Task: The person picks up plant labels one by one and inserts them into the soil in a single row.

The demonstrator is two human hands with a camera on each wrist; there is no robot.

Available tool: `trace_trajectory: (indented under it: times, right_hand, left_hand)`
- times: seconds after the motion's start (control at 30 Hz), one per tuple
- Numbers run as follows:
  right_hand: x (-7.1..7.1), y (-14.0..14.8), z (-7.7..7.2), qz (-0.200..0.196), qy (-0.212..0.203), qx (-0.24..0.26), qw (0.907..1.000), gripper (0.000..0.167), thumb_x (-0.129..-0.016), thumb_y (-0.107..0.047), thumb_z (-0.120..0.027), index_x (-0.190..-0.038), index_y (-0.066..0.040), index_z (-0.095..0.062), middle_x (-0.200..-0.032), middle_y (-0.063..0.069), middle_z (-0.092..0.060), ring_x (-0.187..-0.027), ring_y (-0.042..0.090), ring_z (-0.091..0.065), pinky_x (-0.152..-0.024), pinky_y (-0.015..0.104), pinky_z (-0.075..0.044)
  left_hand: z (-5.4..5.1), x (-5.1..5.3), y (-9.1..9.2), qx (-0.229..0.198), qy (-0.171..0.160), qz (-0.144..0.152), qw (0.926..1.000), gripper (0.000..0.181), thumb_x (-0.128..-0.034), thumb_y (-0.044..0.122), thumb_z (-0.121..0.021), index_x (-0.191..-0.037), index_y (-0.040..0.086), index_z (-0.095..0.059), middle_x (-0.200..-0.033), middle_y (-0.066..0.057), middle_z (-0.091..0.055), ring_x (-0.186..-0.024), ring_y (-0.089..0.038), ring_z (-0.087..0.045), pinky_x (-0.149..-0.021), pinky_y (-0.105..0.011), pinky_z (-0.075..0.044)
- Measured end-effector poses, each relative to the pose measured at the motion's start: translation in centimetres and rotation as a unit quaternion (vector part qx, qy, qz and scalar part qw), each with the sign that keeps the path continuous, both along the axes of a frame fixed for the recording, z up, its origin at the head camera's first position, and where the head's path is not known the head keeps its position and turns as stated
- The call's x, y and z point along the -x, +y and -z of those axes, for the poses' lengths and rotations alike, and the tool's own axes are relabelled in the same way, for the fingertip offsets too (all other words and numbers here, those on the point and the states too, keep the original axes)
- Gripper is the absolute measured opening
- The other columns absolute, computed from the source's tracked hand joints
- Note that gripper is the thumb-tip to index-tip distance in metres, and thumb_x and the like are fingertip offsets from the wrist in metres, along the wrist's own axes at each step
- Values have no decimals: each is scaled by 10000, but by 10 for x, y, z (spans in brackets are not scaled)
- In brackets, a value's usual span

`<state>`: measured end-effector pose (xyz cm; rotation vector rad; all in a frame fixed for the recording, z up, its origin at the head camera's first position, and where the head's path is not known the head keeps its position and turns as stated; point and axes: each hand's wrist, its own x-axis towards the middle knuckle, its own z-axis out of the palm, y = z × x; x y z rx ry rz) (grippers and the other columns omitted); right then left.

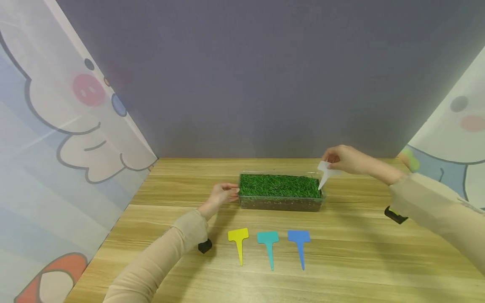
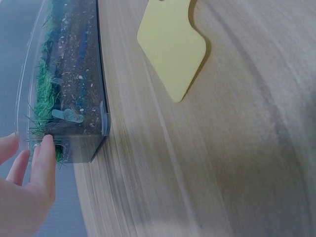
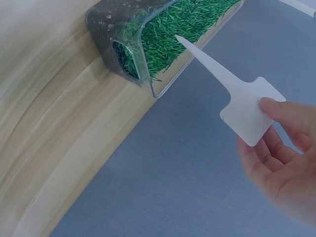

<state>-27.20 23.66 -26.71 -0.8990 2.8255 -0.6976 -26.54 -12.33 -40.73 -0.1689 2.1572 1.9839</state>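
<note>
A clear box point(image 1: 280, 204) holds dark soil and green grass point(image 1: 280, 186). The left hand point(image 1: 220, 195) touches its left end, fingers extended; in the left wrist view this hand point(image 2: 34, 187) has its fingertips against the box's end wall point(image 2: 81, 148). Above the box's right end, the right hand point(image 1: 346, 159) pinches a white T-shaped tag point(image 1: 326, 169) by its wide head, point down. In the right wrist view the right hand point(image 3: 286, 153) holds the tag point(image 3: 249, 111) between thumb and fingers, and its tip lies over the grass point(image 3: 173, 34); contact cannot be told.
Three tags lie in a row on the wooden table point(image 1: 170, 269) in front of the box: yellow point(image 1: 238, 235), teal point(image 1: 267, 238) and blue point(image 1: 299, 237). Behind the table stands a grey wall point(image 1: 242, 84). Printed cartoon cloths flank both sides.
</note>
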Motion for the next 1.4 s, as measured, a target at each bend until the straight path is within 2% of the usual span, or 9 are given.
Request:
trace_trajectory:
  times: [0.17, 0.4, 0.67, 0.9, 1.4]
  right_hand:
    - [6, -4, 4, 69, 69, -25, 9999, 107, -788, 48, -588, -888, 28, -619, -792, 82, -635, -731, 220, -587, -654, 379, -526]
    - [10, -11, 15, 33, 189, -80, 9998, 100, -777, 55, -587, -869, 27, -614, -694, 49, -605, -636, 156, -543, -591, 323, -506]
    - [12, -14, 25, 7, 411, -103, 9991, 92, -780, 60, -581, -860, 26, -609, -679, 77, -587, -597, 144, -502, -532, 268, -457]
    - [14, -16, 34, -34, 462, -20, 9989, 90, -768, 72, -584, -848, 38, -609, -681, 78, -593, -598, 164, -520, -545, 275, -496]
    - [16, -18, 47, -34, 528, -63, 9986, 103, -756, 85, -592, -837, 27, -618, -703, 96, -612, -617, 183, -554, -553, 295, -527]
  left_hand:
    - [0, 0, 0, 7, 10, -38, 10000, 283, -843, -23, -549, -1109, -115, -535, -1093, -270, -522, -833, -260, -596, -820, -364, -528]
    - [-1, 0, 0, -33, -43, -58, 10000, 293, -839, -33, -548, -1118, -120, -525, -1104, -275, -523, -854, -282, -597, -817, -355, -530]
    - [2, 1, 0, -14, -58, -45, 10000, 302, -842, -31, -545, -1128, -121, -516, -1110, -275, -517, -870, -289, -595, -819, -354, -529]
    - [1, 1, 0, -59, -23, -105, 9999, 295, -835, -36, -551, -1116, -122, -523, -1092, -274, -530, -828, -256, -603, -817, -357, -529]
    - [1, -1, 0, -59, 29, -68, 10000, 300, -837, -38, -546, -1121, -131, -516, -1119, -285, -515, -896, -320, -589, -832, -366, -522]
